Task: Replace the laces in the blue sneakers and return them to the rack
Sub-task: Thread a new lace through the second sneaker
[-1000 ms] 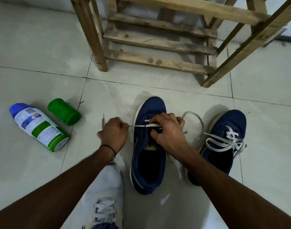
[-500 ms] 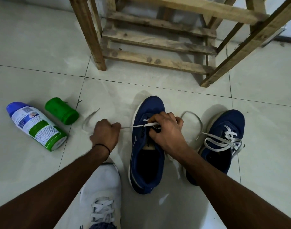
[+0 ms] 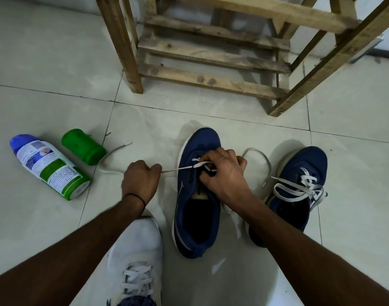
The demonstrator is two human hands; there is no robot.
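The left hand [image 3: 140, 182] grips the white lace [image 3: 178, 169], drawn taut sideways apparently to seat it in the eyelets, while the right hand [image 3: 222, 173] pinches the blue sneaker [image 3: 195, 219] under it steady; the laced sneaker [image 3: 299, 173] lies just to its right.

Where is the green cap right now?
In the head view, the green cap lies on its side on the floor at the left, beside the spray can and left of the left hand.
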